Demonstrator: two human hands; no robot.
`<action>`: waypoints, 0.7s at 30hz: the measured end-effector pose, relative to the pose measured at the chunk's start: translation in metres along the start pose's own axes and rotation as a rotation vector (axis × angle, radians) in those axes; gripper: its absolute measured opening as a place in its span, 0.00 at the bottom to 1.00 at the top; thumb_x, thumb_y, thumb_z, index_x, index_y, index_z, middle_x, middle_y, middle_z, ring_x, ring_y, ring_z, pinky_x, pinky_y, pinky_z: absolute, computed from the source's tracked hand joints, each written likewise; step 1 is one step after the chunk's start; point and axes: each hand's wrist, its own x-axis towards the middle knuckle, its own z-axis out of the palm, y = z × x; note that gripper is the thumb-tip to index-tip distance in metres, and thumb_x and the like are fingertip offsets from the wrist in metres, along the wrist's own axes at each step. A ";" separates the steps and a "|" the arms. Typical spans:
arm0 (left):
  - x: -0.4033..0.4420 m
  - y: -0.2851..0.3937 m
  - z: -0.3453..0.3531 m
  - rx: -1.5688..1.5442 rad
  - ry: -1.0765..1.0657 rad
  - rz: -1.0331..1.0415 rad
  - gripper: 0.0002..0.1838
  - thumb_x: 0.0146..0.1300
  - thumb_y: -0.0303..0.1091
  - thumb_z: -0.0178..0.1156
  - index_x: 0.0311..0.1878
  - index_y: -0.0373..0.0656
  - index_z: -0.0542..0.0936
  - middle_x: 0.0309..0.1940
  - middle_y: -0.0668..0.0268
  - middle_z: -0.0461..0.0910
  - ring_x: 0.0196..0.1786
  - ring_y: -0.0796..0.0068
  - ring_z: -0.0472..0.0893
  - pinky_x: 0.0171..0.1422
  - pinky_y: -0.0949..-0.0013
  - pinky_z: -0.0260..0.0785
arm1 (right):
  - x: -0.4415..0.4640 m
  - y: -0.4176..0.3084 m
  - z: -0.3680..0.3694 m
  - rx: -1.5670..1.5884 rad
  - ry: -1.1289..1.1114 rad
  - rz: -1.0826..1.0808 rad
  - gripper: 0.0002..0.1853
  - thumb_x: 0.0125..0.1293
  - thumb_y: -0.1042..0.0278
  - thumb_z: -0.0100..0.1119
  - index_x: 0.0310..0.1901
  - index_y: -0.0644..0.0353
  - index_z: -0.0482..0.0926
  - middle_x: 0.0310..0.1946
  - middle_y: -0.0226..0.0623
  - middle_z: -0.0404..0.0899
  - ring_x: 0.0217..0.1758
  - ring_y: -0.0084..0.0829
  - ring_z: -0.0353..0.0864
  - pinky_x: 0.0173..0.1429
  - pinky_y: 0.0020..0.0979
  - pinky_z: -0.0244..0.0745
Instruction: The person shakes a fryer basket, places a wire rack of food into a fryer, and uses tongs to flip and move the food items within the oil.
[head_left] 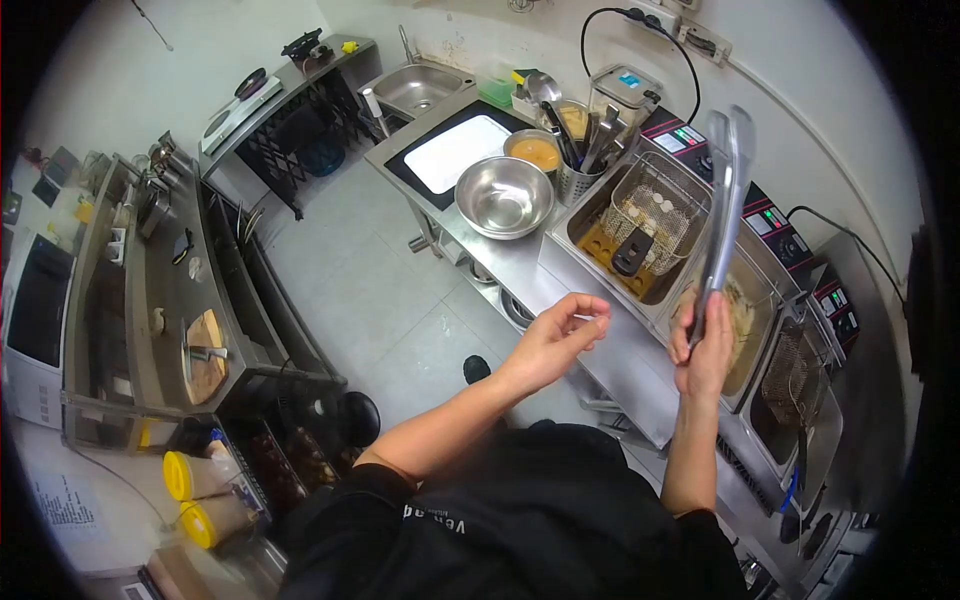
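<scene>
Tongs [733,195] extend above right grip [703,350], clenched round their lower end; left grip [555,340] loosely curled.

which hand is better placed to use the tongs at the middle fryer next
Right, most likely: the right hand grips the tongs and appears close to the middle fryer. The left hand looks empty and is farther from it.
</scene>
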 end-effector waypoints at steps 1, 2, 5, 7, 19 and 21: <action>0.004 -0.001 0.003 -0.009 -0.025 -0.002 0.14 0.68 0.35 0.56 0.53 0.41 0.72 0.50 0.65 0.75 0.50 0.75 0.76 0.52 0.70 0.68 | -0.004 -0.006 -0.002 -0.029 0.069 -0.009 0.13 0.74 0.54 0.44 0.42 0.56 0.68 0.24 0.29 0.69 0.10 0.16 0.59 0.12 0.20 0.52; 0.007 -0.003 0.007 -0.020 -0.051 -0.005 0.13 0.68 0.35 0.57 0.51 0.41 0.73 0.49 0.66 0.75 0.49 0.76 0.76 0.52 0.71 0.68 | -0.006 -0.008 -0.008 -0.029 0.076 -0.012 0.13 0.74 0.54 0.44 0.42 0.56 0.68 0.24 0.29 0.69 0.10 0.16 0.59 0.12 0.20 0.52; 0.018 -0.005 0.017 0.124 -0.104 -0.001 0.13 0.66 0.35 0.58 0.51 0.41 0.71 0.46 0.66 0.75 0.46 0.76 0.76 0.49 0.71 0.68 | -0.014 -0.011 -0.039 -0.102 0.181 -0.012 0.13 0.73 0.54 0.46 0.37 0.55 0.67 0.23 0.29 0.69 0.10 0.16 0.58 0.12 0.19 0.51; 0.026 -0.015 0.023 0.090 -0.041 0.042 0.15 0.66 0.35 0.59 0.51 0.41 0.70 0.45 0.66 0.74 0.45 0.76 0.76 0.48 0.71 0.69 | -0.021 -0.015 -0.053 -0.134 0.213 -0.021 0.13 0.73 0.54 0.46 0.37 0.55 0.67 0.23 0.29 0.69 0.10 0.16 0.59 0.12 0.19 0.51; 0.045 -0.033 0.029 -0.073 0.101 -0.126 0.30 0.64 0.35 0.61 0.65 0.38 0.60 0.46 0.61 0.75 0.41 0.72 0.79 0.44 0.69 0.73 | -0.028 -0.045 -0.100 -0.247 0.399 -0.225 0.10 0.72 0.62 0.50 0.45 0.59 0.68 0.24 0.29 0.69 0.16 0.19 0.67 0.17 0.22 0.63; 0.045 -0.032 0.029 -0.069 0.079 -0.135 0.31 0.64 0.34 0.61 0.65 0.38 0.60 0.46 0.61 0.75 0.41 0.72 0.79 0.44 0.69 0.73 | -0.024 -0.043 -0.106 -0.246 0.419 -0.186 0.12 0.71 0.61 0.50 0.46 0.60 0.68 0.26 0.31 0.72 0.18 0.20 0.70 0.19 0.23 0.66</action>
